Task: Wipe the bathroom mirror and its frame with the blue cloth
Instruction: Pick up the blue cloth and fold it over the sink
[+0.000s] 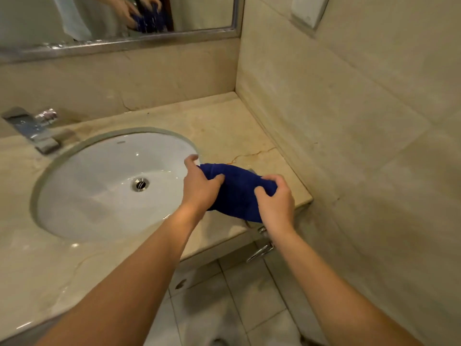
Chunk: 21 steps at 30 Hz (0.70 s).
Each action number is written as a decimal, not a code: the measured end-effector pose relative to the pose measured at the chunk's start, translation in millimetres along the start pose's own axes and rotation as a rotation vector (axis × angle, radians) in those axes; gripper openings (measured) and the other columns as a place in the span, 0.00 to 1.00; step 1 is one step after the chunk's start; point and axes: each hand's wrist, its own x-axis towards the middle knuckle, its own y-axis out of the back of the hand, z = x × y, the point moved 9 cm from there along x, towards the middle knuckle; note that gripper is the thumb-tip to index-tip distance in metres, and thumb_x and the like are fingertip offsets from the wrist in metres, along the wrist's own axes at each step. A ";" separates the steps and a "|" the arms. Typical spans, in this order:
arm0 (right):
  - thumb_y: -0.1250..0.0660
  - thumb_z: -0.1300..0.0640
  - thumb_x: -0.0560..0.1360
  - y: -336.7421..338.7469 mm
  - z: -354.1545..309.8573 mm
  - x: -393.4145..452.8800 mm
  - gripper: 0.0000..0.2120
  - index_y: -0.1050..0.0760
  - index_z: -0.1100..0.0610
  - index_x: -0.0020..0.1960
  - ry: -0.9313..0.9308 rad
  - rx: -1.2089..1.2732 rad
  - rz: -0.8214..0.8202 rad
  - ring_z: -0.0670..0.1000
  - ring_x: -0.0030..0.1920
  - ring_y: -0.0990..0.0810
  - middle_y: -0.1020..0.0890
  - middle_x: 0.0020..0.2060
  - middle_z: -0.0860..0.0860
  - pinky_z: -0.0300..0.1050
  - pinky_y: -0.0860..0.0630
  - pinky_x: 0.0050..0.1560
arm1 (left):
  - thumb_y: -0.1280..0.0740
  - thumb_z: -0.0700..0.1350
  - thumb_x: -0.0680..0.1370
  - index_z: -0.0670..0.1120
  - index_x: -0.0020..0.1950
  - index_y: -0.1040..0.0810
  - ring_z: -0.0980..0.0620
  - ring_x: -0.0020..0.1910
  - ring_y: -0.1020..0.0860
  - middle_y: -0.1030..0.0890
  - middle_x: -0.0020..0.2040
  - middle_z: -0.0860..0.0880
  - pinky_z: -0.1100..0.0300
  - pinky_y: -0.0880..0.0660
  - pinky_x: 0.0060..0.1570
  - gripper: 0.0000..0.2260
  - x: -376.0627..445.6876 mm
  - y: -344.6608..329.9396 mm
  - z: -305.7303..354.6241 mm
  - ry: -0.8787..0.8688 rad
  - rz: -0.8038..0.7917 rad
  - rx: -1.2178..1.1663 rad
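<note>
The blue cloth (237,193) hangs bunched between both hands above the counter (224,126), just right of the sink (104,186), its long axis running left to right. The left hand (199,186) clamps its left end, fingers curled round the fabric; the right hand (275,201) pinches the right end the same way. The mirror (199,13) and its metal frame (124,43) lie up and ahead on the back wall, leftward of the hands, so the left hand is slightly nearer. Both forearms reach forward, wrists bent down.

Bare counter (219,121) below mirror (204,11); side wall (349,108) close at right.
</note>
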 end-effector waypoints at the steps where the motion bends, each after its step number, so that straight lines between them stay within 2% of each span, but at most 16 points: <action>1: 0.35 0.60 0.76 -2.8 8.0 10.1 0.09 0.26 0.51 0.55 -0.016 -0.023 0.002 0.41 0.43 0.24 0.23 0.44 0.43 0.31 0.29 0.34 | 0.32 0.40 0.78 0.52 0.77 0.44 0.53 0.51 0.26 0.26 0.55 0.51 0.66 0.30 0.45 0.32 4.9 -10.1 0.6 -0.036 -0.039 0.022; 3: 0.35 0.58 0.77 -11.0 26.7 31.2 0.07 0.27 0.52 0.55 -0.058 -0.075 -0.026 0.46 0.44 0.24 0.23 0.44 0.45 0.40 0.27 0.41 | 0.32 0.40 0.78 0.55 0.79 0.44 0.53 0.60 0.28 0.28 0.64 0.51 0.63 0.31 0.54 0.33 14.8 -29.5 -4.9 -0.057 -0.152 0.063; 4: 0.35 0.56 0.77 -15.3 36.4 41.8 0.06 0.27 0.53 0.54 -0.083 -0.099 -0.047 0.48 0.46 0.23 0.22 0.46 0.46 0.43 0.27 0.43 | 0.31 0.41 0.77 0.56 0.79 0.43 0.53 0.62 0.29 0.30 0.67 0.51 0.61 0.31 0.55 0.34 19.6 -38.1 -9.9 -0.043 -0.215 0.088; 7: 0.36 0.49 0.79 -29.6 57.5 65.0 0.07 0.27 0.53 0.51 -0.097 -0.175 -0.105 0.50 0.47 0.22 0.21 0.46 0.48 0.44 0.30 0.42 | 0.28 0.40 0.74 0.55 0.78 0.46 0.52 0.58 0.30 0.31 0.67 0.51 0.59 0.30 0.53 0.39 37.2 -59.4 -30.6 0.010 -0.352 0.281; 10: 0.39 0.45 0.80 -40.4 68.1 75.1 0.09 0.29 0.50 0.50 -0.019 -0.318 -0.014 0.51 0.43 0.23 0.21 0.46 0.49 0.44 0.31 0.37 | 0.30 0.39 0.74 0.51 0.76 0.40 0.49 0.56 0.27 0.26 0.66 0.46 0.58 0.31 0.51 0.34 56.5 -69.8 -41.5 -0.023 -0.343 0.479; 14: 0.42 0.42 0.80 -47.0 69.2 74.1 0.13 0.30 0.50 0.55 0.078 -0.557 0.181 0.49 0.35 0.29 0.28 0.40 0.46 0.43 0.35 0.32 | 0.29 0.43 0.75 0.49 0.72 0.35 0.50 0.56 0.25 0.24 0.62 0.48 0.60 0.30 0.52 0.27 71.8 -77.9 -47.7 -0.117 -0.355 0.554; 17: 0.42 0.42 0.80 -50.2 73.1 72.1 0.14 0.29 0.52 0.56 0.096 -0.604 0.220 0.50 0.34 0.30 0.27 0.38 0.48 0.42 0.36 0.32 | 0.29 0.45 0.76 0.49 0.70 0.34 0.48 0.58 0.24 0.23 0.62 0.48 0.59 0.30 0.53 0.25 76.7 -79.4 -52.5 -0.144 -0.378 0.584; 21: 0.41 0.43 0.79 -53.3 75.8 71.6 0.15 0.26 0.53 0.54 0.108 -0.566 0.232 0.51 0.33 0.25 0.22 0.36 0.51 0.42 0.34 0.30 | 0.30 0.45 0.77 0.48 0.68 0.33 0.45 0.57 0.23 0.23 0.60 0.46 0.55 0.28 0.55 0.22 79.7 -83.4 -54.5 -0.115 -0.412 0.636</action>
